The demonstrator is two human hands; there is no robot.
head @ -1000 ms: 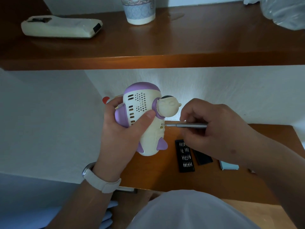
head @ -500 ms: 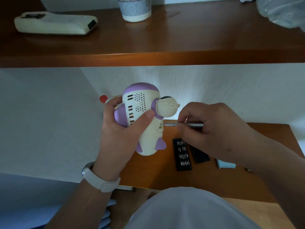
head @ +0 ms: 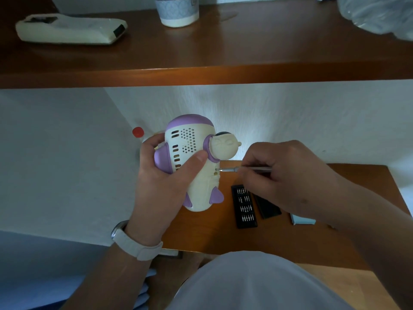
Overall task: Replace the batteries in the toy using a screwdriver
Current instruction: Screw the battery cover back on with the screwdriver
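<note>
No readable text, label, brand or number shows on anything in view.

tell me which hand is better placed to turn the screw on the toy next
The right hand. Its fingers already pinch the screwdriver, whose tip sits at the screw hole in the toy. The left hand is wrapped around the toy's body, steadying it.

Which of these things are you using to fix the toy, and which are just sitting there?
In use:
- toy, held in the left hand
- screwdriver, in the right hand
- bit case, open on the table

Just sitting there:
- cup on the shelf
- white device
- red cap
</note>
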